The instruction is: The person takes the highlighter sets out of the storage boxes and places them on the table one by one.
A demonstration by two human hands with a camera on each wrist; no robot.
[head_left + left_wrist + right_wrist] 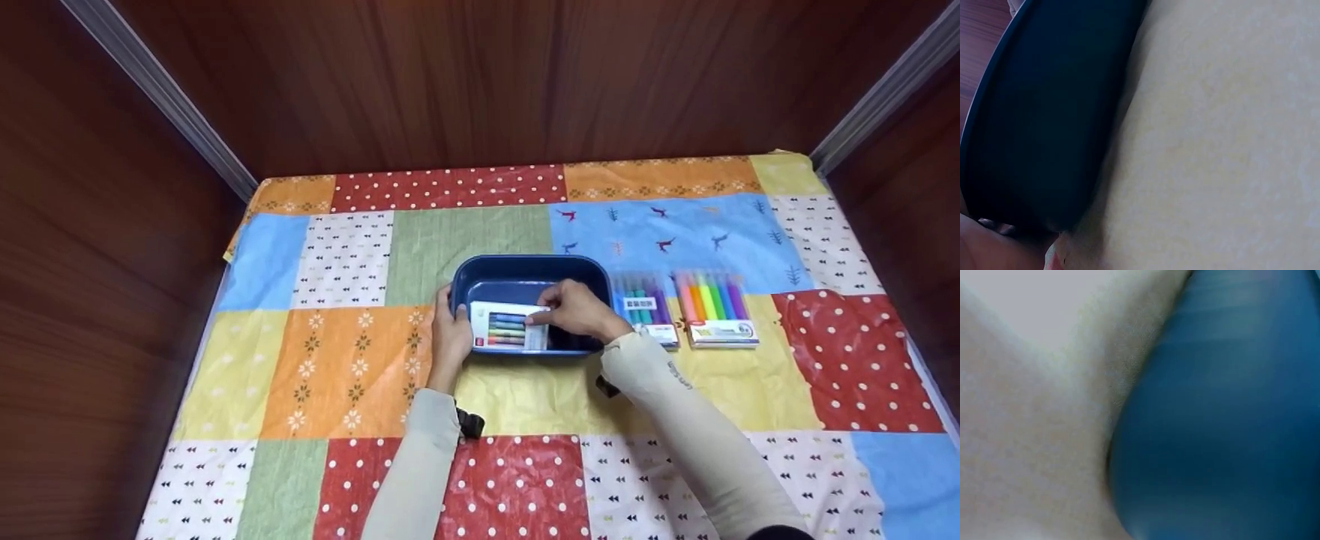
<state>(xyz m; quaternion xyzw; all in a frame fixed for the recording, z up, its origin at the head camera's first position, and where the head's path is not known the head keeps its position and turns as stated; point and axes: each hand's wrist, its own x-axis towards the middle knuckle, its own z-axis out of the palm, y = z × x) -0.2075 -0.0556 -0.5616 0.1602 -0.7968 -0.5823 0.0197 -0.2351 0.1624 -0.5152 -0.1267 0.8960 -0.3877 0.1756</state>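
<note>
A dark blue rectangular bin (534, 267) stands on the patchwork tablecloth in the head view. My left hand (452, 337) grips its left end, thumb at the rim and the other fingers along the outside wall. Over the bin's front left part lies a flat white windowed pack of coloured pens (507, 327), with several coloured barrels showing. My right hand (576, 307) reaches over the bin and pinches the pack's right end. In the left wrist view the bin's dark wall (1050, 124) fills the left side. The right wrist view shows blurred blue wall (1224, 416); that hand is hidden there.
Right of the bin lie a clear pack of teal and purple pens (649, 311), partly behind the right hand's forearm side, and a pack of bright multicoloured markers (716, 309). Brown wooden panels (480, 82) enclose the table at the back and sides.
</note>
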